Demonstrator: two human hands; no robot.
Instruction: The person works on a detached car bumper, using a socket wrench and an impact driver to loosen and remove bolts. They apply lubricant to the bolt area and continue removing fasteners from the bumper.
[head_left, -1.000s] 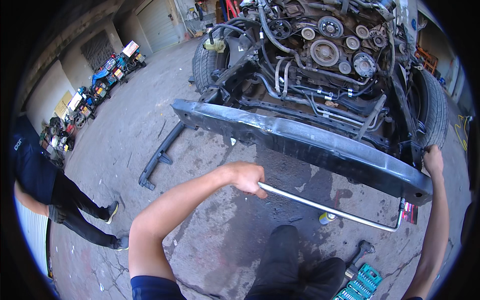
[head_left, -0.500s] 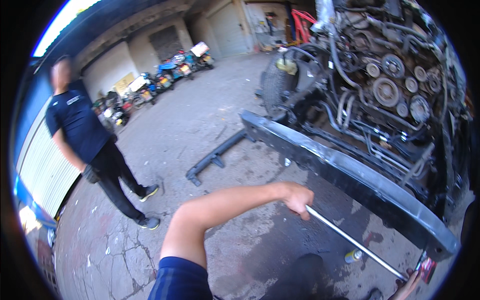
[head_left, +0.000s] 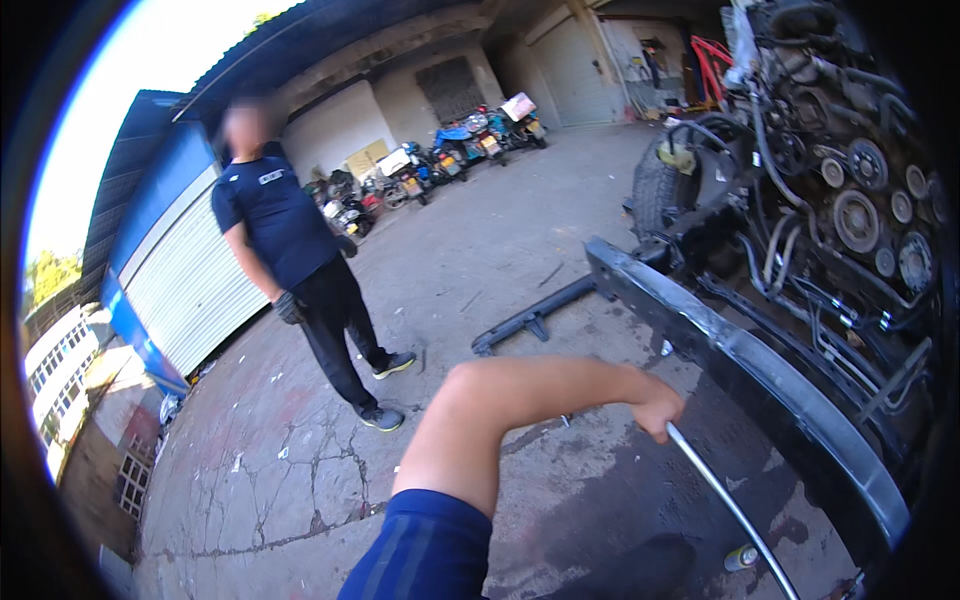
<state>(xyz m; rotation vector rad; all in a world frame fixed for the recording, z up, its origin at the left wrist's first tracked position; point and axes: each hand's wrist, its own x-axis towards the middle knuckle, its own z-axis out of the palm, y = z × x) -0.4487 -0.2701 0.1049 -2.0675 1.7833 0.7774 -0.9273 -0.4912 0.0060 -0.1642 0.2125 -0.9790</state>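
My left hand (head_left: 660, 405) is closed around the upper end of a long, shiny metal bar (head_left: 728, 498). The bar slants down to the right and runs out of view at the lower edge, so its far end is hidden. Beside it stretches a dark metal bumper beam (head_left: 765, 365), fixed across the front of a stripped vehicle whose engine (head_left: 855, 220) with several pulleys is bare. My right hand does not show. On the ground near the bar's lower part lies a small yellow-green can (head_left: 740, 558).
A person (head_left: 290, 235) in a dark shirt and gloves stands to the left, facing this way. A long black part (head_left: 535, 315) lies on the concrete beyond my forearm. A tyre (head_left: 655, 195) stands behind the beam. Several motorbikes (head_left: 440, 165) line the back wall.
The view has swung left, so the scene sits further right in the picture. My right hand, earlier at the bar's lower end, has left the picture. My left hand keeps its grip.
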